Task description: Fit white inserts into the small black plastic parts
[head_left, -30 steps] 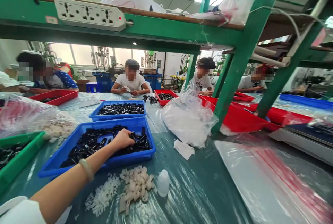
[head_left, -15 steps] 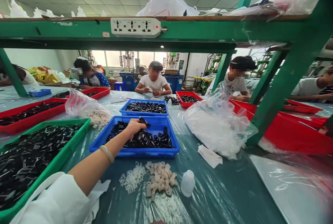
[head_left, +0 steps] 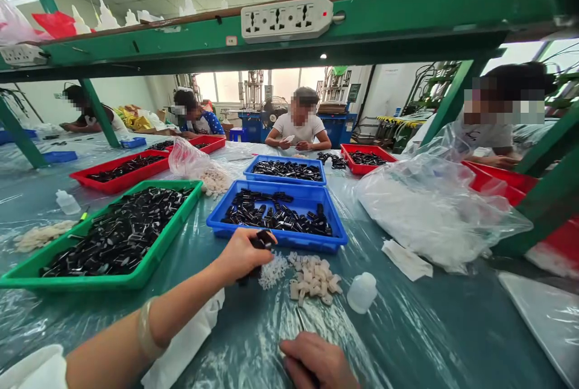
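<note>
My left hand (head_left: pixel 246 253) is closed around several black plastic pieces (head_left: pixel 263 240), just in front of the near blue tray (head_left: pixel 275 238). That tray holds many more black pieces. At the bottom edge, my right hand (head_left: pixel 319 360) grips a thin metal tool (head_left: pixel 300 319) that points away from me. Beyond its tip lies a pile of beige pieces (head_left: pixel 314 280), with small white bits (head_left: pixel 273 271) beside it on the left. A translucent bottle (head_left: pixel 362 292) stands to the right of the pile. White paper (head_left: pixel 185 341) lies under my left forearm.
On the left is a green tray (head_left: pixel 136 280) full of black pieces. Red trays (head_left: pixel 118 187) and another blue tray (head_left: pixel 284 178) stand farther back. A large clear bag (head_left: pixel 434 208) lies on the right. A green shelf beam (head_left: pixel 181 33) crosses above; several people sit across the table.
My left hand has come out of the near blue tray toward me with black pieces in it. My right hand has come into fuller view. The camera view has shifted and tilted.
</note>
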`<action>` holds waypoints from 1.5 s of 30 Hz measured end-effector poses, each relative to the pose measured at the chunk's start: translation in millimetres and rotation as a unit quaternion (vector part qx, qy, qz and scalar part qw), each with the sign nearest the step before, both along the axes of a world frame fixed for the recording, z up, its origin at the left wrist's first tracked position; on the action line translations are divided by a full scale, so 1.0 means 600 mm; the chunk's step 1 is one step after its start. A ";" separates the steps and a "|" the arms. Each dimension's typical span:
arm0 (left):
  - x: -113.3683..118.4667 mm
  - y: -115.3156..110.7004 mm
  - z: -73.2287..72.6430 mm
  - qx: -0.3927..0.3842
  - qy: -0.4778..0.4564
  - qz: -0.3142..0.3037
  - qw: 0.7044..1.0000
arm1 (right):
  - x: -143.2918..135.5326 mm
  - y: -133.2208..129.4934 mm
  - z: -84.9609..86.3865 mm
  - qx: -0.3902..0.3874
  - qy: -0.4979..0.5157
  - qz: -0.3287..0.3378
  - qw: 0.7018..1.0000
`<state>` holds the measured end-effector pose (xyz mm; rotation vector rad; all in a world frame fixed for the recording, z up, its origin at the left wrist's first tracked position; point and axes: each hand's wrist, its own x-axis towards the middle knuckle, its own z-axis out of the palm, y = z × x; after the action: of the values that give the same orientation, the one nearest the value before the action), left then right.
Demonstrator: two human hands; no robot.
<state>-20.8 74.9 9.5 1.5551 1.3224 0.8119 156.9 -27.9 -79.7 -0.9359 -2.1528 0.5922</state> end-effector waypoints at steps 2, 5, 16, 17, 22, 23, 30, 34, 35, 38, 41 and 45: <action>-0.008 -0.041 -0.023 0.012 0.015 -0.007 1.000 | 0.000 -0.003 0.008 0.000 0.008 0.003 1.000; -0.018 -0.082 -0.046 0.048 0.048 -0.016 0.998 | 0.002 -0.010 0.024 -0.001 0.015 -0.001 1.000; -0.042 -0.128 -0.061 0.153 0.192 -0.130 0.961 | 0.000 -0.016 0.046 0.011 0.025 -0.027 0.999; -0.044 -0.129 -0.060 0.154 0.207 -0.142 0.956 | 0.000 -0.016 0.046 0.013 0.027 -0.027 0.999; -0.058 -0.135 -0.040 0.133 0.274 -0.215 0.928 | 0.001 -0.017 0.046 0.015 0.033 -0.030 0.999; -0.062 -0.136 -0.034 0.125 0.282 -0.228 0.923 | 0.002 -0.017 0.046 0.014 0.034 -0.034 0.999; -0.074 -0.139 -0.009 0.163 0.285 -0.261 0.908 | 0.005 -0.017 0.051 0.013 0.036 -0.056 0.998; -0.054 -0.148 -0.018 0.280 0.291 -0.294 0.866 | 0.004 -0.016 0.055 -0.003 0.048 -0.069 0.996; -0.046 -0.150 -0.024 0.301 0.309 -0.303 0.850 | 0.004 -0.015 0.056 -0.007 0.054 -0.073 0.996; -0.026 -0.156 -0.049 0.351 0.378 -0.307 0.800 | 0.004 -0.014 0.057 -0.013 0.069 -0.088 0.994; -0.014 -0.154 -0.066 0.374 0.410 -0.300 0.776 | 0.007 -0.011 0.058 -0.018 0.072 -0.101 0.992; -0.011 -0.142 -0.048 0.277 0.313 -0.267 0.868 | 0.011 -0.007 0.059 -0.029 0.078 -0.116 0.990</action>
<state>-27.5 -10.2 -19.2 2.6552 1.0060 0.3338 163.3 -31.8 -44.5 -1.1159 -1.8641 0.5935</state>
